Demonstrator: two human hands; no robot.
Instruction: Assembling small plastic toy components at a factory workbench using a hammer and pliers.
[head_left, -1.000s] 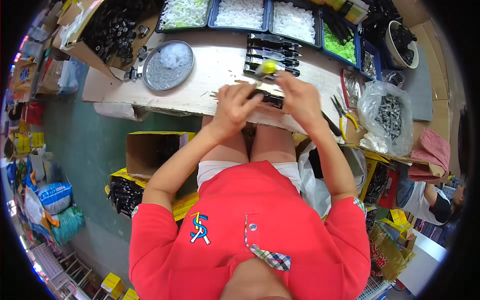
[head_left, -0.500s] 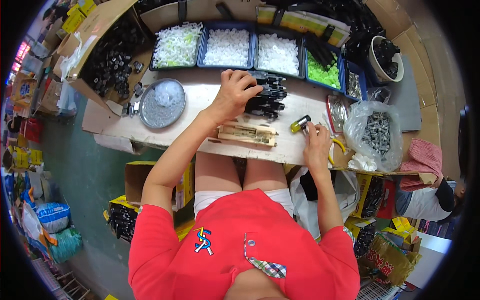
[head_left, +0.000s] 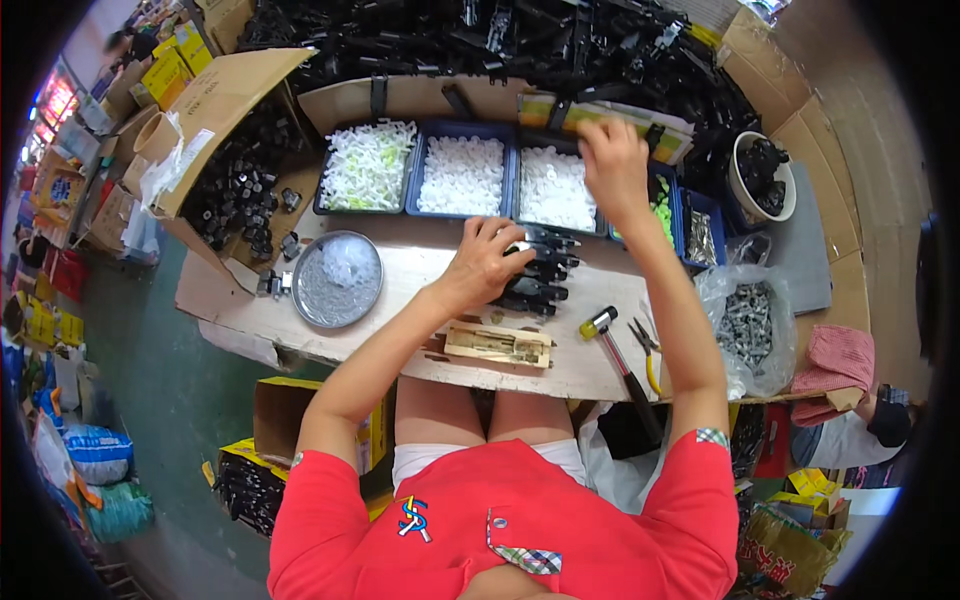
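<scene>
My left hand [head_left: 483,265] rests on the near end of a row of black plastic parts [head_left: 545,270] on the bench, its fingers bent around one of them. My right hand [head_left: 617,175] is raised over the far trays, near the green pieces [head_left: 661,210]; its fingers point away and are partly hidden and blurred. A wooden fixture [head_left: 498,344] with a long slot lies near the bench edge. To its right lies a hammer [head_left: 601,322] with a yellow face and dark handle, next to pliers [head_left: 648,360] with yellow grips.
Trays of white plastic pieces [head_left: 367,165] line the back. At left are a round grey dish [head_left: 338,280] and a cardboard box of black parts [head_left: 240,185]. A clear bag of metal pieces [head_left: 745,325] and a white bucket [head_left: 764,177] stand at right. Black parts [head_left: 400,40] pile up behind.
My right hand has left the hammer on the bench and moved up and away over the far trays. My left hand stays at the black parts. The view has tilted toward the back.
</scene>
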